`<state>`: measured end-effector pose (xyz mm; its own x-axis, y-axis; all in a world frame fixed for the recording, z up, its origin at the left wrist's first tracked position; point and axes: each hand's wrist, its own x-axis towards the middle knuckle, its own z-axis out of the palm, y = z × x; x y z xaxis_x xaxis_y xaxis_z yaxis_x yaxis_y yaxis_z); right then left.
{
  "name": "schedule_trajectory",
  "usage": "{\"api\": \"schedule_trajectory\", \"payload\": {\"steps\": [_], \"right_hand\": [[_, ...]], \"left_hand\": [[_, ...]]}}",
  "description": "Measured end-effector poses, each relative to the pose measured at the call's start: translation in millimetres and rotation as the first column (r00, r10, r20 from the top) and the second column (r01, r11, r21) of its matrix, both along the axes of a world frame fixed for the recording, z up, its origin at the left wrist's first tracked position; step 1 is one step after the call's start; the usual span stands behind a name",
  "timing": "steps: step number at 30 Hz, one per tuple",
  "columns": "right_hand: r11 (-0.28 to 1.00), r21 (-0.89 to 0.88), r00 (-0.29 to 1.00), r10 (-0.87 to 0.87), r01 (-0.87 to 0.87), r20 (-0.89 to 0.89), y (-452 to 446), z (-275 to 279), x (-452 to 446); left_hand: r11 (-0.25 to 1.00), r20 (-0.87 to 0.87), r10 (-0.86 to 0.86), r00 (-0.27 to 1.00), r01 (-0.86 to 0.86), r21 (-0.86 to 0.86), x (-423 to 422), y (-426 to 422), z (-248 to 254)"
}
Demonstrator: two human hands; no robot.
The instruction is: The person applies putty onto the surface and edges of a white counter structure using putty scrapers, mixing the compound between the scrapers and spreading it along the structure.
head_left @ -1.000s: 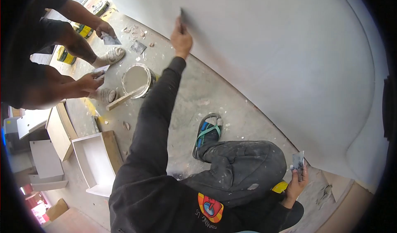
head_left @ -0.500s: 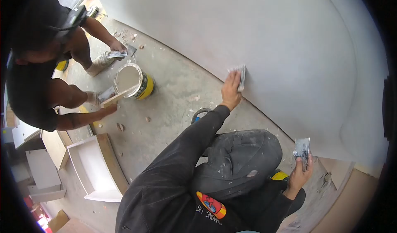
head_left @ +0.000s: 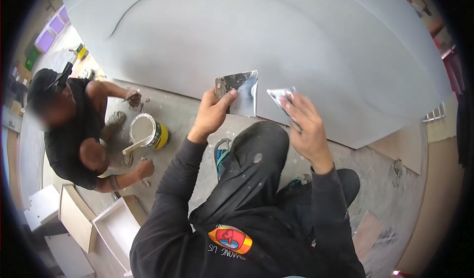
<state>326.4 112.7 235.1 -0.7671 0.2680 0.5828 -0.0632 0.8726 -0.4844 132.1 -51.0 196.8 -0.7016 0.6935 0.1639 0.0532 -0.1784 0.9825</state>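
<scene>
My left hand (head_left: 212,114) is closed on a wide metal putty blade (head_left: 245,93), thumb on its face, which carries dark and pale smears. Just to its right, my right hand (head_left: 306,124), slightly blurred, grips a smaller scraper (head_left: 280,96) coated with whitish putty. The two blades are close together with a narrow gap between them. Both are held above my knee, in front of the large pale curved panel (head_left: 316,66).
At the left a co-worker in black (head_left: 74,130) crouches beside a putty bucket (head_left: 143,129) with a stick (head_left: 138,144) across its rim. White drawer-like boxes (head_left: 118,223) and boards (head_left: 42,208) lie at the lower left. Putty crumbs dot the floor (head_left: 185,130).
My left hand has come off the panel and back toward my body with its blade. My right hand has moved up and left beside it. The view has turned; the co-worker's lower hand has left the stick.
</scene>
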Motion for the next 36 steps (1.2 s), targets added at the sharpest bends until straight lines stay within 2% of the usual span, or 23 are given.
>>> {"api": "schedule_trajectory", "payload": {"steps": [1,2,4,6,9,12,13,14,16,17,18,19,21,22,24,25,29,31,32,33,34,35,36], "right_hand": [[0.976,0.215,1.000,-0.024,0.025,-0.008,-4,12,-5],[0.973,0.225,0.999,-0.037,0.043,-0.032,-7,19,-7],[0.910,0.394,0.991,-0.118,0.131,-0.056,-15,31,-9],[0.896,0.413,0.986,-0.136,0.163,-0.095,-25,30,-7],[0.901,0.418,0.993,-0.086,0.113,-0.083,-38,16,2],[0.911,0.397,0.992,-0.083,0.113,-0.092,-47,-4,16],[0.915,0.404,1.000,-0.025,0.016,0.016,-47,-10,23],[0.914,0.398,0.991,0.032,-0.081,0.128,-45,-18,28],[0.942,0.328,0.982,0.011,-0.073,0.187,-34,-42,33],[1.000,0.021,1.000,-0.015,0.014,0.013,-25,-44,34],[0.956,-0.290,0.986,-0.086,0.041,-0.143,-15,-41,35],[0.957,-0.286,0.986,-0.085,0.041,-0.143,-12,-26,37],[0.964,-0.265,0.924,-0.112,0.012,-0.366,-12,4,45],[0.964,-0.264,0.921,-0.115,0.014,-0.371,-12,6,46],[0.996,0.037,0.958,0.085,-0.078,-0.274,-10,8,48],[0.993,0.087,0.979,0.100,-0.085,-0.178,-9,-1,46],[0.980,0.198,0.990,0.039,-0.012,-0.134,-10,-13,50],[0.985,0.172,0.988,0.019,0.008,-0.151,5,-20,55],[0.989,0.148,0.985,-0.005,0.031,-0.170,12,-23,59],[0.974,0.207,0.995,-0.084,0.094,-0.054,18,-23,65],[0.975,0.200,0.995,-0.085,0.094,-0.051,21,-23,66],[0.993,0.045,0.991,-0.109,0.113,-0.083,22,-23,66],[0.986,-0.107,0.984,-0.137,0.126,-0.109,24,-20,64]], "left_hand": [[1.000,-0.020,-0.015,1.000,0.015,0.011,2,-1,11],[0.999,-0.075,-0.045,0.996,0.043,-0.026,4,-2,20],[0.995,-0.134,-0.084,0.987,0.077,-0.056,12,-5,38],[0.995,-0.223,-0.067,0.973,0.049,-0.084,26,-10,56],[0.998,-0.306,-0.030,0.952,0.011,-0.064,39,-3,70],[0.999,-0.326,0.013,0.945,-0.026,-0.033,39,9,59],[0.999,-0.302,0.037,0.953,-0.042,-0.010,41,14,63],[0.959,0.134,0.004,0.991,-0.041,0.279,49,27,69],[0.916,0.147,-0.109,0.983,0.042,0.398,49,27,88],[0.915,0.164,-0.093,0.982,0.020,0.403,48,28,95],[0.912,0.161,-0.096,0.982,0.022,0.410,49,31,97],[0.942,0.269,-0.134,0.954,0.039,0.333,53,32,95],[0.978,0.451,-0.183,0.873,0.116,0.173,62,35,86],[0.979,0.483,-0.201,0.852,0.160,0.126,68,37,77],[0.964,0.548,-0.266,0.793,0.221,0.147,79,43,60],[0.963,0.548,-0.269,0.792,0.225,0.147,79,43,57],[0.956,0.506,-0.294,0.811,0.238,0.173,81,44,56],[0.936,0.470,-0.350,0.810,0.281,0.212,74,42,56],[0.938,0.469,-0.334,0.818,0.240,0.250,72,40,58],[0.944,0.449,-0.300,0.842,0.193,0.268,74,36,70],[0.946,0.429,-0.264,0.864,0.146,0.289,75,35,79],[0.948,0.437,-0.262,0.861,0.146,0.281,70,34,78],[0.973,0.245,-0.173,0.954,0.128,0.192,62,34,78]]}}
